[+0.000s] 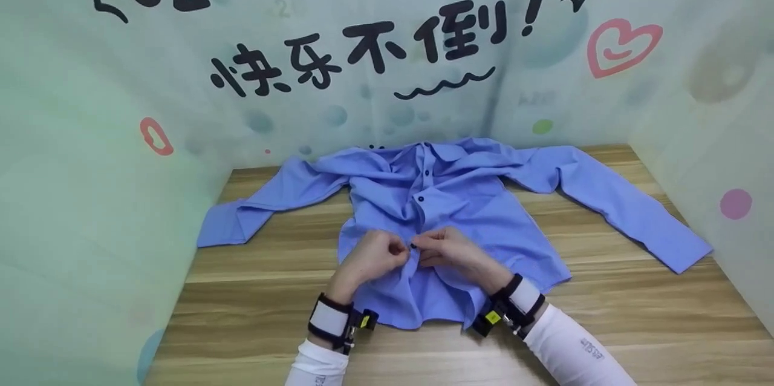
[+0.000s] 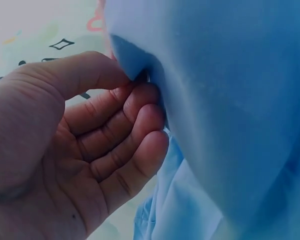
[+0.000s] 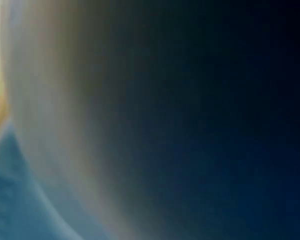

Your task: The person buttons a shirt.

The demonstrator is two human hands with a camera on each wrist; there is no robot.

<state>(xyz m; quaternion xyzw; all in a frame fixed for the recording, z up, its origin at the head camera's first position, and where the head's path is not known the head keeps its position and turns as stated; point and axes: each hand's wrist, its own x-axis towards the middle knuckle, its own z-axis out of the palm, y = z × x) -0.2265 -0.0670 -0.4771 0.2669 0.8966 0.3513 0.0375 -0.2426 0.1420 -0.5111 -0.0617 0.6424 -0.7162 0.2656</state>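
A blue long-sleeved button-up shirt [image 1: 502,222] lies front up, its collar away from me and both sleeves spread out. At the lower front placket, my left hand [image 1: 372,256] pinches the cloth between thumb and forefinger. In the left wrist view, that hand [image 2: 95,130] has its other fingers bent beside the raised blue fabric [image 2: 225,100]. Facing it, my right hand [image 1: 456,253] pinches the placket edge next to a dark button [image 1: 413,245]. A dark blur fills most of the right wrist view, with blue cloth [image 3: 10,200] at lower left; the fingers are hidden there.
The shirt lies on a wood-grain table [image 1: 260,289]. Higher on the placket are more dark buttons [image 1: 421,199]. A printed curtain [image 1: 338,114] with black lettering hangs behind the table and at both sides. Each wrist carries a strapped camera [image 1: 484,320].
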